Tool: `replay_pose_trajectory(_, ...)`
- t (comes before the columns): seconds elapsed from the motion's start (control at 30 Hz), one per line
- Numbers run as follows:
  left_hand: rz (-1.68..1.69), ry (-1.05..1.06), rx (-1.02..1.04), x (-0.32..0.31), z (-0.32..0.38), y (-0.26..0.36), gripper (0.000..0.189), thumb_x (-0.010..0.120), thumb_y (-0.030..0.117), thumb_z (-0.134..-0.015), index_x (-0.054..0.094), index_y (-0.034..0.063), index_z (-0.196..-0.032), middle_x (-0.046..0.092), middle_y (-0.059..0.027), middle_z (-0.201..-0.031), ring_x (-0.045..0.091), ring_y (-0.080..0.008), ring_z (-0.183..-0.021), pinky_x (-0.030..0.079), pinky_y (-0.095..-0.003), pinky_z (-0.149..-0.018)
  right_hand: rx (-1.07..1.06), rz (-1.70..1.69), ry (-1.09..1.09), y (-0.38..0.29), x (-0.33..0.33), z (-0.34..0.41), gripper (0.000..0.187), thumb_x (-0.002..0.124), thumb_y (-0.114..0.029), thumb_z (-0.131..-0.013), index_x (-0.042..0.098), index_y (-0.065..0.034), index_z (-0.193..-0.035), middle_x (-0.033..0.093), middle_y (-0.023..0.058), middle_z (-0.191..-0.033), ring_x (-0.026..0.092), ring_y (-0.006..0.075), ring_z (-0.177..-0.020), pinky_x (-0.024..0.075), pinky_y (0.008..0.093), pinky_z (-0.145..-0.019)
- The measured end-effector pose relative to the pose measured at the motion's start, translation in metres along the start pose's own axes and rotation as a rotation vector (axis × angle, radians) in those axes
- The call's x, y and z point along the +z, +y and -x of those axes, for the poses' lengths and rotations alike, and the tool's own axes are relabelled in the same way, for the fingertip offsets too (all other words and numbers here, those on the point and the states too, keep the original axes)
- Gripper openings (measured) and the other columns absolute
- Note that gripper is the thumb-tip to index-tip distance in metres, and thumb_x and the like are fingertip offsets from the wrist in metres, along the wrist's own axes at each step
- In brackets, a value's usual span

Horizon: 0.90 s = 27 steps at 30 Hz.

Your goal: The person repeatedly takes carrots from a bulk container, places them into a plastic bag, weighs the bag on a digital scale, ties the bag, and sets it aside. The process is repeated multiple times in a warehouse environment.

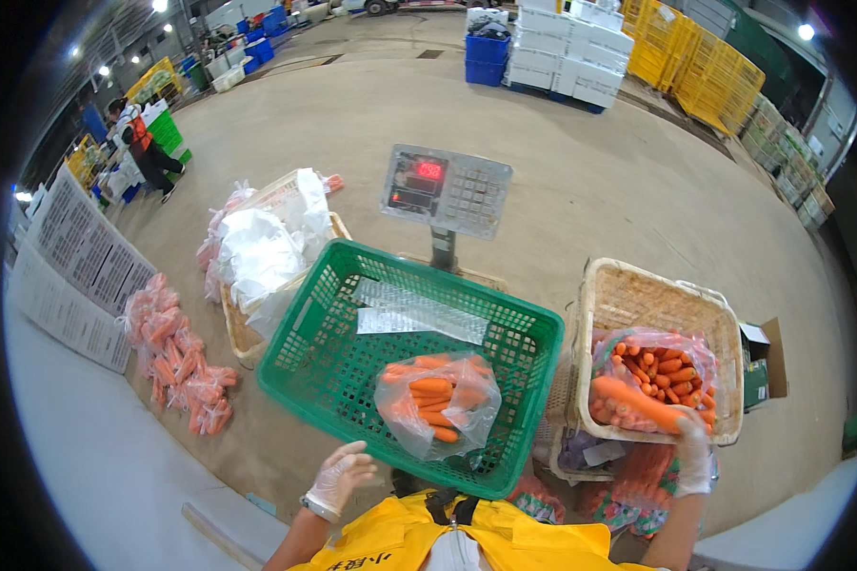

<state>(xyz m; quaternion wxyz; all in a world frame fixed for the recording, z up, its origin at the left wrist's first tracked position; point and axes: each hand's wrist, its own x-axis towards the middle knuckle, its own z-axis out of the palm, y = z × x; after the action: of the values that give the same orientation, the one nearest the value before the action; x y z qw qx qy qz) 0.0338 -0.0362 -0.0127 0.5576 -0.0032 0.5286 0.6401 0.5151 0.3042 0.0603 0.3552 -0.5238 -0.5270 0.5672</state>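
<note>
My right hand (693,450), in a pale glove, grips a large carrot (637,403) over a cream plastic basket (730,342). That basket holds an opened bag of carrots (668,371). My left hand (341,477), gloved too, is empty with its fingers apart, beside the near left edge of a green plastic crate (296,403). Inside the crate lies an open clear plastic bag of carrots (432,400), with printed paper strips (421,314) behind it. Beyond the crate stands a digital scale display (446,189) with lit red digits.
Bagged carrots (178,357) lie on the floor at left, near a basket topped with white plastic bags (261,250). More bagged carrots (643,478) lie below the right basket. White boxes (568,57) are stacked far off. A person (139,143) in an orange vest is at far left.
</note>
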Motion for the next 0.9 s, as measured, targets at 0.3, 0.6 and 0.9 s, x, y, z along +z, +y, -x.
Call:
replay_pose_trajectory(0.3, -0.409, 0.118, 0.131, 0.069, -0.053, -0.056, 0.099, 0.075, 0.023, -0.075, 0.008, 0.0037, -0.145, 0.021, -0.0220, -0.146, 0.027, -0.0329, -0.133, 0.029, -0.0414, -0.106, -0.579, 1.004, 0.621, 0.039, -0.028, -0.067, 0.030, 0.060, -0.008, -0.080, 0.059, 0.0013, -0.109, 0.061, 0.0155, -0.108, 0.058, 0.0250, -0.096, 0.0441, 0.0340, -0.089)
replay_pose_trajectory(0.6, -0.423, 0.431, 0.431, 0.076, -0.074, -0.031, 0.108, 0.077, 0.013, -0.069, 0.003, 0.0104, -0.147, 0.011, -0.0206, -0.150, 0.018, -0.0346, -0.137, 0.017, -0.0438, -0.111, -0.573, 0.711, 0.045, 0.032, 0.101, -0.087, 0.015, 0.061, -0.013, -0.080, 0.067, -0.0063, -0.092, 0.066, 0.0126, -0.088, 0.063, 0.0277, -0.082, 0.0492, 0.0366, -0.075)
replay_pose_trajectory(0.9, -0.736, 0.326, 0.474, 0.064, -0.074, -0.026, 0.101, 0.077, 0.036, -0.069, 0.016, 0.0163, -0.147, 0.026, -0.0156, -0.145, 0.031, -0.0360, -0.129, 0.027, -0.0463, -0.105, -0.390, 1.008, 0.250, 0.100, -0.007, -0.146, 0.023, 0.063, -0.011, -0.074, 0.063, -0.0077, -0.096, 0.062, 0.0171, -0.099, 0.060, 0.0338, -0.093, 0.0473, 0.0398, -0.082)
